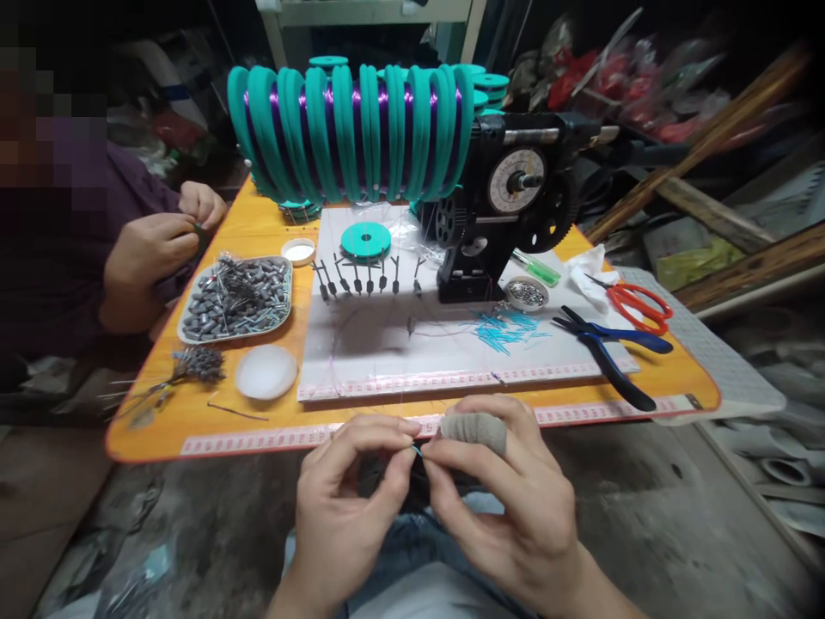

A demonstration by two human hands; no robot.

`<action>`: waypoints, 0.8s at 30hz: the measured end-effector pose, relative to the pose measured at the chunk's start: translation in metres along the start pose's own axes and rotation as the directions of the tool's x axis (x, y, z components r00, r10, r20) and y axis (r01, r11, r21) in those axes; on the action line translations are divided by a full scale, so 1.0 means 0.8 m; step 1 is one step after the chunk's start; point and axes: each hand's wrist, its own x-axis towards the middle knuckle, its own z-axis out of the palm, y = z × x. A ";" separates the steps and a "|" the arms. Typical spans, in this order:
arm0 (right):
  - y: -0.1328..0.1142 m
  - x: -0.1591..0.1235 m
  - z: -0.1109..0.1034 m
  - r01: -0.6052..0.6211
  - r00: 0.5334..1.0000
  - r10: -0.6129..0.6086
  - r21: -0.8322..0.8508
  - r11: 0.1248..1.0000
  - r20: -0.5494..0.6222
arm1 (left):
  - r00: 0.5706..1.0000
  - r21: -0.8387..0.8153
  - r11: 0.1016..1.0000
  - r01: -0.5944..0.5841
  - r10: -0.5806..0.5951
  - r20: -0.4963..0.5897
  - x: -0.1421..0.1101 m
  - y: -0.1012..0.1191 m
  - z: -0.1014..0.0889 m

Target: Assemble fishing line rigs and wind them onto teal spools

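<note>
Left hand [351, 499] and right hand [512, 494], lower center of frame: thumbs and fingertips nearly meeting, both pinching a thin blue piece [418, 450] at the table's front edge, most of it hidden by fingers; grayish wrap [475, 432] on one right finger. Similar blue bits [508, 332] lie loose on the white board [374, 352] right of center, pliers [602, 344] and red-handled scissors [641, 308] farther right. Teal spools [370, 133] in a row upper center, gray pieces [261, 297] heaped in a tray at left.
</note>
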 end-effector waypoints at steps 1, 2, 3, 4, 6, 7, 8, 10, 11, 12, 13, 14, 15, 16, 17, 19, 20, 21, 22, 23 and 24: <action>-0.001 0.000 0.001 -0.002 1.000 0.002 0.015 1.000 -0.003 | 0.997 -0.109 0.992 0.064 -0.068 -0.033 -0.003 0.001 0.006; -0.001 0.000 0.001 -0.002 1.000 0.003 0.026 1.000 -0.005 | 0.990 -0.205 0.972 0.113 -0.127 -0.058 -0.005 0.001 0.011; -0.001 0.000 0.002 -0.004 1.000 0.004 0.033 0.999 -0.006 | 0.981 -0.277 0.949 0.150 -0.178 -0.079 -0.008 0.001 0.016; -0.001 0.000 0.002 -0.005 1.000 0.005 0.035 0.999 -0.004 | 0.969 -0.324 0.929 0.178 -0.222 -0.105 -0.011 0.001 0.020; 0.000 0.000 0.002 -0.013 1.000 0.013 0.034 0.999 0.009 | 0.946 -0.337 0.917 0.212 -0.279 -0.164 -0.016 -0.001 0.026; 0.001 0.000 0.002 -0.020 1.000 0.019 0.036 0.999 0.019 | 0.940 -0.308 0.926 0.218 -0.284 -0.188 -0.019 -0.003 0.027; 0.001 0.001 0.002 -0.027 0.999 0.025 0.043 0.999 0.029 | 0.942 -0.258 0.943 0.209 -0.266 -0.207 -0.022 -0.005 0.027; 0.002 0.002 0.001 -0.039 0.998 0.036 0.070 0.997 0.055 | 0.962 -0.119 0.984 0.135 -0.158 -0.220 -0.027 -0.010 0.026; 0.003 0.002 0.000 -0.046 0.997 0.040 0.086 0.995 0.069 | 0.971 -0.050 0.996 0.080 -0.089 -0.220 -0.029 -0.013 0.025; 0.003 0.003 0.000 -0.050 0.996 0.042 0.099 0.994 0.083 | 0.975 0.006 1.000 0.029 -0.027 -0.221 -0.030 -0.015 0.024; 0.003 0.004 -0.001 -0.053 0.994 0.043 0.109 0.993 0.096 | 0.974 0.041 0.999 -0.003 0.012 -0.224 -0.031 -0.017 0.023; 0.004 0.004 -0.001 -0.058 0.993 0.046 0.114 0.992 0.109 | 0.973 0.054 0.998 -0.014 0.026 -0.229 -0.031 -0.017 0.023; 0.005 0.004 -0.001 -0.063 0.992 0.050 0.114 0.991 0.120 | 0.973 0.051 0.999 -0.010 0.021 -0.229 -0.030 -0.018 0.023; 0.005 0.005 0.000 -0.068 0.990 0.053 0.113 0.991 0.128 | 0.974 0.041 0.999 0.001 0.008 -0.228 -0.029 -0.018 0.023; 0.006 0.005 0.000 -0.072 0.989 0.056 0.112 0.991 0.135 | 0.974 0.035 0.999 0.008 0.000 -0.225 -0.029 -0.017 0.023; 0.007 0.005 0.000 -0.077 0.987 0.059 0.116 0.990 0.149 | 0.978 0.044 0.999 0.010 0.000 -0.210 -0.028 -0.016 0.023; 0.008 0.005 0.000 -0.078 0.986 0.059 0.119 0.990 0.153 | 0.980 0.056 0.998 0.003 0.008 -0.200 -0.028 -0.016 0.023; 0.008 0.006 -0.001 -0.079 0.986 0.059 0.124 0.989 0.157 | 0.982 0.067 0.998 0.000 0.013 -0.187 -0.029 -0.016 0.022; 0.009 0.006 -0.001 -0.083 0.985 0.062 0.128 0.988 0.161 | 0.985 0.075 0.997 -0.001 0.013 -0.173 -0.030 -0.017 0.021; 0.009 0.007 -0.001 -0.085 0.984 0.063 0.131 0.988 0.165 | 0.987 0.081 0.997 0.001 0.012 -0.159 -0.031 -0.017 0.020; 0.009 0.008 -0.001 -0.087 0.983 0.063 0.136 0.987 0.171 | 0.989 0.086 0.996 0.003 0.009 -0.145 -0.033 -0.017 0.019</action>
